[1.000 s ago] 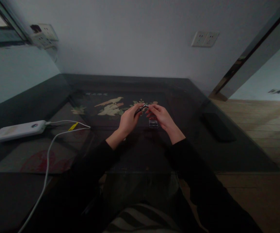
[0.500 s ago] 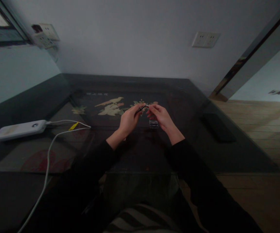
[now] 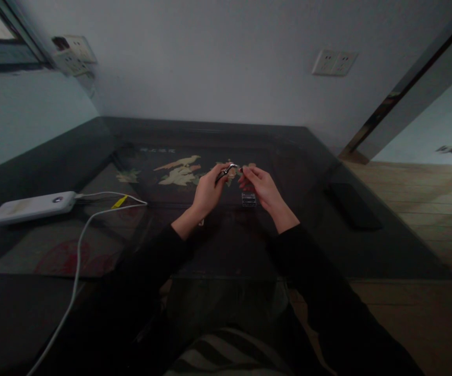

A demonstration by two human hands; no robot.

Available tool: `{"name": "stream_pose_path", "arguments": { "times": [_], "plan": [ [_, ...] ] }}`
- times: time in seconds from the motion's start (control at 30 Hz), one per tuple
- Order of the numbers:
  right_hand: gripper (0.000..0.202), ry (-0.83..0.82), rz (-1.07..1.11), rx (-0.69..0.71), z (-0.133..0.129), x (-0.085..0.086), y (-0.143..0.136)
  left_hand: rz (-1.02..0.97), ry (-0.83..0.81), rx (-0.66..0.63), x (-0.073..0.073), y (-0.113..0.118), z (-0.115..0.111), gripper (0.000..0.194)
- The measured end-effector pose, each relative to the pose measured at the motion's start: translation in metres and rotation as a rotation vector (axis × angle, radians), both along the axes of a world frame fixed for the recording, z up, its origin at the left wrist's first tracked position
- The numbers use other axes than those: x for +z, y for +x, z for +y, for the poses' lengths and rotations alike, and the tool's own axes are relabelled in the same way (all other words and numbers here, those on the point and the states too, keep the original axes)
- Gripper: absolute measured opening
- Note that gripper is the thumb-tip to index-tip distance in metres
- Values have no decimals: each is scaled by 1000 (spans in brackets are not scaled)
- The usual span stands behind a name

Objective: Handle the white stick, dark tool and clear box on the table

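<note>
My left hand (image 3: 207, 191) is closed around what looks like a razor handle (image 3: 226, 171), dark in the grip with a shiny curved metal neck pointing right. Facing it, my right hand (image 3: 260, 187) pinches a small dark piece (image 3: 241, 169) between thumb and forefinger. A narrow gap shows between the metal tip and that piece, which is too small to make out fully. Just below the right fingers, a small clear case (image 3: 248, 199) with dark rows inside lies on the dark glass-topped table (image 3: 226, 245).
At the left lies a white power bank (image 3: 32, 207) with a white cable (image 3: 79, 256) bearing a yellow tag (image 3: 119, 201). A black flat object, perhaps a phone (image 3: 355, 206), rests at the right. Wall sockets (image 3: 334, 62) are above the table's far edge.
The metal tip of the razor handle has come away from the right fingers and tilted slightly upward. A gap now separates it from the dark piece. The clear case stays put.
</note>
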State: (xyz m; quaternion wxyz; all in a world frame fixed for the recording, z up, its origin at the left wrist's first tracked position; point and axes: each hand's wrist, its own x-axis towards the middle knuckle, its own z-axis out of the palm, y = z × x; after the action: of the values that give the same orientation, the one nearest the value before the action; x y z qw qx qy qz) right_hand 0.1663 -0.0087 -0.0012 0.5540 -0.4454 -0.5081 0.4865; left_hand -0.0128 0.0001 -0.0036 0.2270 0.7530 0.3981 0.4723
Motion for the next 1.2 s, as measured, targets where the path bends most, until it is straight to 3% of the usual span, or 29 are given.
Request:
{"name": "stream_pose_path", "arguments": {
  "times": [0.2,0.43,0.6,0.77,0.97,1.2],
  "plan": [
    [48,-7,-6,-4,1,-1,1,-27,-92,54,0,2,1,34],
    [49,6,-10,-16,1,-1,1,-52,-285,4,-6,4,11,3],
    [48,0,-18,-12,1,-1,1,-33,-396,-11,-14,3,16,8],
    [46,2,-29,-8,2,-3,1,29,-349,34,-20,4,13,26],
    [48,1,-16,-10,2,-4,0,297,-236,19,-21,4,5,13],
    [47,-11,-22,-6,4,-5,0,589,-186,73,-17,6,-2,18]
  ]
}}
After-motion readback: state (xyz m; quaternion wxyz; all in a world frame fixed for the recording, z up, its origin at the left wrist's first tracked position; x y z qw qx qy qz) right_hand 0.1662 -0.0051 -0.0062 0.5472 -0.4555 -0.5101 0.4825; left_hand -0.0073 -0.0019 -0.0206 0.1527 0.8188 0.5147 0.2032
